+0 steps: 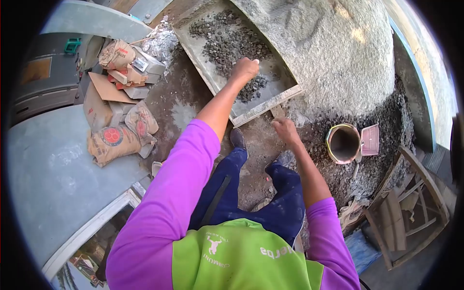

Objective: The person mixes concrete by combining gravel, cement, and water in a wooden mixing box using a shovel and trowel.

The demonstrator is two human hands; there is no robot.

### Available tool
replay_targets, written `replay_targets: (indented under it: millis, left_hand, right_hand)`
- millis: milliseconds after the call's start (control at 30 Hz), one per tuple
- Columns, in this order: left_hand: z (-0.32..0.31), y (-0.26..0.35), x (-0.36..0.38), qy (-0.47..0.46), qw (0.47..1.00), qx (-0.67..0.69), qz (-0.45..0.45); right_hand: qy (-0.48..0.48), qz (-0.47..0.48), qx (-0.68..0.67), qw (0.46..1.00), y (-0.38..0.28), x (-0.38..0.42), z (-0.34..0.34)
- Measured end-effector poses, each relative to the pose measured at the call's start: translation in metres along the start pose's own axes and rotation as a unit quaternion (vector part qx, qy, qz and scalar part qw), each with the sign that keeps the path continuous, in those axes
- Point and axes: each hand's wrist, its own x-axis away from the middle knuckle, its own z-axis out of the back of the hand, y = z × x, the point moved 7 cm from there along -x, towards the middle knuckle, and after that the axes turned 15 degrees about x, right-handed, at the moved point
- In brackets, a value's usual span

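- Green-and-purple shirt [241, 258] seen closest in head view.
- Left hand [245, 70] held over shallow tray [267, 105], near dark gravel [235, 46] spread inside; fingers curled together.
- Right hand [285, 129] held just outside tray's near edge, fingers curled in; whether anything is gripped in either hand cannot be told.
- Bucket [344, 144] seen right of right hand; pale heap [338, 63] piled beside tray.

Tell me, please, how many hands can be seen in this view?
2. The left hand is above the dark gravel in the shallow tray; the right hand is just outside the tray's near edge. No other hands show.
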Motion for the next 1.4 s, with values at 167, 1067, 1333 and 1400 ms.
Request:
replay_targets:
  millis: [167, 1067, 1333, 1400]
  left_hand:
    - [-0.025, -0.041, 0.020, -0.007, 0.998, 0.051, -0.019]
    - [-0.049, -0.185, 0.222, 0.000, 0.910, 0.394, 0.133]
    - [-0.135, -0.286, 0.289, -0.075, 0.858, 0.391, 0.325]
    - [-0.150, -0.264, 0.282, -0.032, 0.878, 0.410, 0.244]
  right_hand:
    - [-0.145, -0.142, -0.249, 0.947, 0.002, -0.039, -0.053]
    - [-0.271, -0.331, -0.421, 0.800, 0.012, -0.325, -0.224]
    - [-0.103, -0.275, -0.285, 0.912, -0.021, -0.273, -0.215]
    - [-0.086, -0.237, -0.269, 0.930, -0.047, -0.280, -0.172]
